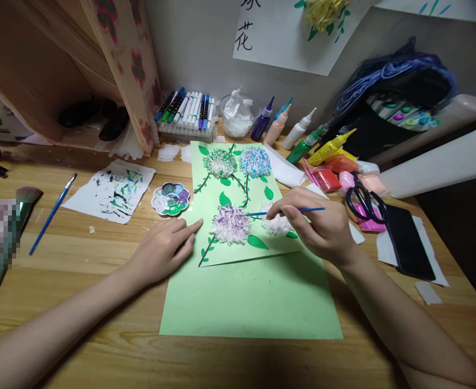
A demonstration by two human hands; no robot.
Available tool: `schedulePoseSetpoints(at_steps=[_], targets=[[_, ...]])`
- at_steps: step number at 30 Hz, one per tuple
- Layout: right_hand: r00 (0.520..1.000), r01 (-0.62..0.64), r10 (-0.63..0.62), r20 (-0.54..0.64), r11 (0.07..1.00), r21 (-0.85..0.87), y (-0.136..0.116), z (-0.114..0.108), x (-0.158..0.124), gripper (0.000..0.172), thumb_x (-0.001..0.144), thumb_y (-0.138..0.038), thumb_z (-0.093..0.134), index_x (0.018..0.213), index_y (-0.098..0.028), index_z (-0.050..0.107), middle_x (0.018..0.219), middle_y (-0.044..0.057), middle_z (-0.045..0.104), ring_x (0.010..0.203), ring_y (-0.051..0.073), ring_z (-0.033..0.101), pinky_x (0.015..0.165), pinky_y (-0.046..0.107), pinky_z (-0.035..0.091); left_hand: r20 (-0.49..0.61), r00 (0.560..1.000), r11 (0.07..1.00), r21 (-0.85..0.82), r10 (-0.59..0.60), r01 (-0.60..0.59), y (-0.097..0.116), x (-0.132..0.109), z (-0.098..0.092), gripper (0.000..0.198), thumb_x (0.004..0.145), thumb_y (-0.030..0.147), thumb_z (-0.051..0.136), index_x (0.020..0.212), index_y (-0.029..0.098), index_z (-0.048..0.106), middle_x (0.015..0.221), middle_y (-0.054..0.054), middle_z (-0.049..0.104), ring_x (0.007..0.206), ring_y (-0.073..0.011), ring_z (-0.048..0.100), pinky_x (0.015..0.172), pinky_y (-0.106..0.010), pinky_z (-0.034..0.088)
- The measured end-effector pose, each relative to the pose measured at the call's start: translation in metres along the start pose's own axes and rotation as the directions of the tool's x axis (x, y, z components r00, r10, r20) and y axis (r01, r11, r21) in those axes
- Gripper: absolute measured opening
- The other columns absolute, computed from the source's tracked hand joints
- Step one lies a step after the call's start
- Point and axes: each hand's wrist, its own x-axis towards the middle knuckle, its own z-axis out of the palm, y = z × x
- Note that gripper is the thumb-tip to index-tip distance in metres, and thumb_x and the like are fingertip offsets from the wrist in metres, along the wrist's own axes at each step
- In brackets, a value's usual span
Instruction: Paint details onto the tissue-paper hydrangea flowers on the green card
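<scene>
A light green card (pixel 238 178) with several paper flowers lies on a larger green sheet (pixel 254 302) on the wooden desk. My right hand (pixel 319 227) is closed on a thin blue paintbrush (pixel 286 211), whose tip touches the purple-tinted flower (pixel 232 222). A white flower (pixel 276 222) lies just under that hand. My left hand (pixel 167 246) rests flat with its fingers stretched out, the fingertips on the card's left edge. A flower-shaped paint palette (pixel 171 199) sits just beyond the left hand.
Marker pens (pixel 185 111), a cup of tissue (pixel 238 116) and paint bottles (pixel 298 132) line the back. Scissors (pixel 365 202), clay packs (pixel 330 175) and a black phone (pixel 408 240) lie right. A paint-smeared paper (pixel 112 189), a blue brush (pixel 53 213) and a large green-handled brush (pixel 13 237) lie left.
</scene>
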Motion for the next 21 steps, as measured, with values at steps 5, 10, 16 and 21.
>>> schedulePoseSetpoints(at_steps=[5, 10, 16, 21], targets=[[1.000, -0.005, 0.005, -0.003, 1.000, 0.022, 0.000, -0.001, 0.001, 0.025, 0.095, -0.021, 0.041, 0.083, -0.019, 0.063, 0.072, 0.004, 0.069, 0.068, 0.015, 0.063, 0.065, 0.029, 0.049, -0.009, 1.000, 1.000, -0.027, -0.005, 0.005, 0.000, 0.000, -0.001, 0.038, 0.094, 0.021, 0.039, 0.125, 0.014, 0.059, 0.078, -0.006, 0.060, 0.074, -0.0181, 0.055, 0.068, -0.030, 0.044], [1.000, -0.005, 0.005, -0.008, 1.000, 0.013, 0.000, -0.002, 0.001, 0.025, 0.094, -0.021, 0.042, 0.083, -0.019, 0.064, 0.072, 0.004, 0.069, 0.068, 0.015, 0.063, 0.065, 0.028, 0.049, -0.001, 1.000, 1.000, -0.028, -0.010, 0.009, 0.000, 0.001, -0.001, 0.038, 0.094, 0.021, 0.039, 0.125, 0.014, 0.059, 0.078, -0.006, 0.060, 0.075, -0.0183, 0.055, 0.069, -0.031, 0.044], [1.000, -0.017, 0.017, 0.004, 1.000, 0.017, 0.000, -0.002, 0.000, 0.025, 0.094, -0.022, 0.042, 0.082, -0.020, 0.064, 0.072, 0.004, 0.069, 0.067, 0.015, 0.064, 0.064, 0.029, 0.049, -0.005, 1.000, 0.999, -0.029, -0.013, 0.013, 0.000, 0.000, -0.001, 0.038, 0.094, 0.022, 0.039, 0.125, 0.015, 0.059, 0.079, -0.006, 0.061, 0.075, -0.0178, 0.055, 0.068, -0.030, 0.044], [0.998, -0.020, 0.022, -0.052, 0.999, 0.046, -0.010, -0.004, 0.008, 0.024, 0.094, -0.021, 0.043, 0.084, -0.021, 0.065, 0.072, 0.003, 0.069, 0.066, 0.015, 0.063, 0.065, 0.030, 0.049, -0.014, 1.000, 1.000, -0.023, -0.014, 0.013, 0.002, 0.000, -0.001, 0.036, 0.094, 0.021, 0.039, 0.122, 0.013, 0.060, 0.078, -0.006, 0.061, 0.074, -0.0181, 0.055, 0.067, -0.031, 0.044]])
